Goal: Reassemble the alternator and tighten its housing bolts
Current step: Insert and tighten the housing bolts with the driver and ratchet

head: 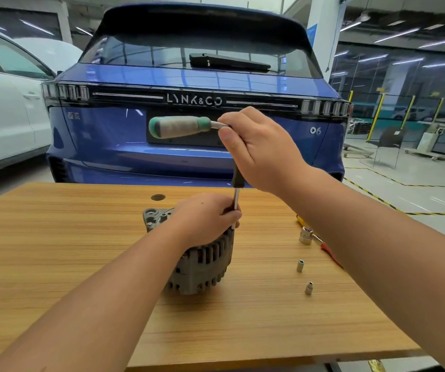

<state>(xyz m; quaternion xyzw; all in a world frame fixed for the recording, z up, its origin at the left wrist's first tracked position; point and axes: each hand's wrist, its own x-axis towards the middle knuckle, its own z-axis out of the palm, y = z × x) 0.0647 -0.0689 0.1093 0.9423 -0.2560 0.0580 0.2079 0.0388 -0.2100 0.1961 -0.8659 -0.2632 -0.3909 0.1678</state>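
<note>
At frame centre, the alternator [202,261] stands on the table [55,251]; left hand [205,218] fingers pinch the extension shaft [235,208] steady while the right hand [258,149] grips the ratchet [181,127] head, apparently to tighten a housing bolt.

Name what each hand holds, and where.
Right hand: T-handle wrench, at the bar-shaft junction. Left hand: its lower shaft, resting atop the alternator.
</note>
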